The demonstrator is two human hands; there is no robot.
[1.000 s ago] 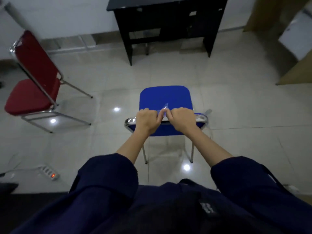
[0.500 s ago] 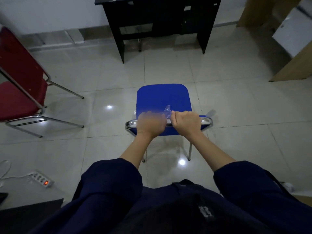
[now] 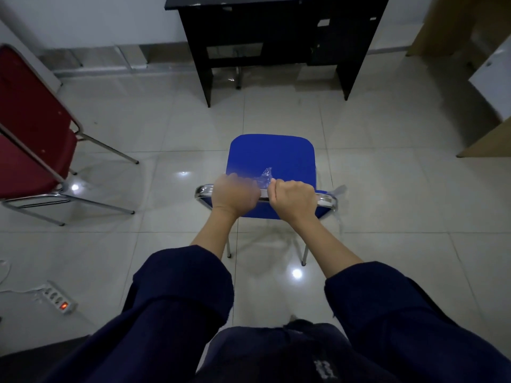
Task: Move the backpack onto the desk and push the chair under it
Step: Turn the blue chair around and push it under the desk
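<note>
A blue chair [image 3: 272, 156] with a chrome frame stands on the tiled floor in front of me, its seat facing the black desk [image 3: 276, 31] at the far wall. My left hand [image 3: 235, 194] and my right hand [image 3: 293, 199] both grip the top rail of the chair's backrest, side by side. A scrap of clear plastic wrap [image 3: 266, 175] sticks up between them. The desk's top is mostly cut off by the frame's upper edge. No backpack is in view.
A red chair [image 3: 33, 139] with a metal frame stands at the left. A white power strip [image 3: 59, 298] with a lit red switch lies on the floor at lower left. Wooden furniture [image 3: 486, 134] stands at the right edge. Tiled floor separates the blue chair from the desk.
The chair and I have moved forward toward the desk, which now looks closer. The red chair and power strip have slid toward the left edge. Both hands keep their grip on the backrest.
</note>
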